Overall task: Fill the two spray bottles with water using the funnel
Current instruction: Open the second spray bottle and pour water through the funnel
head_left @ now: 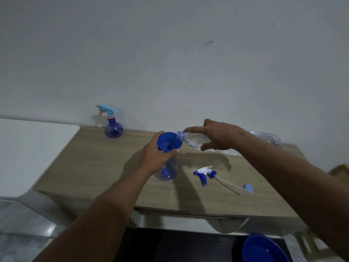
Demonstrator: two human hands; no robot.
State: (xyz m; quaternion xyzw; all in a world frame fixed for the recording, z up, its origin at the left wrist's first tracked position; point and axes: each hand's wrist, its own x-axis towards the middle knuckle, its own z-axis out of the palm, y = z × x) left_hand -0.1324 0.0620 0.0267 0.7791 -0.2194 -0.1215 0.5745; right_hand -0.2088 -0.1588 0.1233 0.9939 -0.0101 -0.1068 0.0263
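Observation:
A blue funnel (169,141) sits in the neck of a clear bluish spray bottle (167,171) standing mid-table. My left hand (156,155) grips the funnel's stem and the bottle's neck. My right hand (220,136) holds a clear plastic water bottle (188,138) tipped on its side, its mouth over the funnel's rim. A white and blue spray head (204,173) with its tube lies on the table to the right. A second spray bottle (113,127) with a light-blue and pink trigger stands at the back left by the wall.
A small blue cap (248,188) lies near the end of the spray tube. Crumpled clear plastic (266,138) sits at the back right. A white surface (30,148) adjoins the wooden table (98,167) on the left. A blue bowl (264,249) is below the front edge.

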